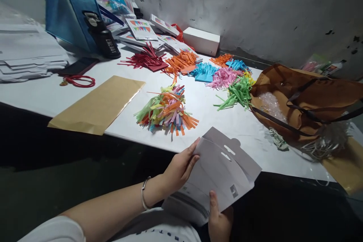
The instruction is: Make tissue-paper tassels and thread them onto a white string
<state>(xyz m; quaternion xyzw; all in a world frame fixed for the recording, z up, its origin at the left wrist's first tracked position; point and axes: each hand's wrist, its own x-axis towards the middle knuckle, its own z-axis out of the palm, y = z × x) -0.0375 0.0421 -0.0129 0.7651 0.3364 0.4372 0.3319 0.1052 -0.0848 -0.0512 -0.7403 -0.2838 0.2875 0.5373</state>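
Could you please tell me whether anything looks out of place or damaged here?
Two things, mildly. The brown paper lies askew, its near end poking past the front edge of the white table, so it looks poorly placed; and the grey wall has dark, chipped-looking patches.

The person wears a white shirt [147, 222], and its short sleeve [56, 230] leaves the left forearm [113, 203] bare. On the front of the shirt there is a line of small dark letters [160, 230], of which only a part is visible, so the whole word cannot be read. Around the left wrist sits a thin bracelet [143, 195], rounded, silver in colour and shiny like metal. Both the left hand [179, 169] and the right hand [219, 217] are bare.
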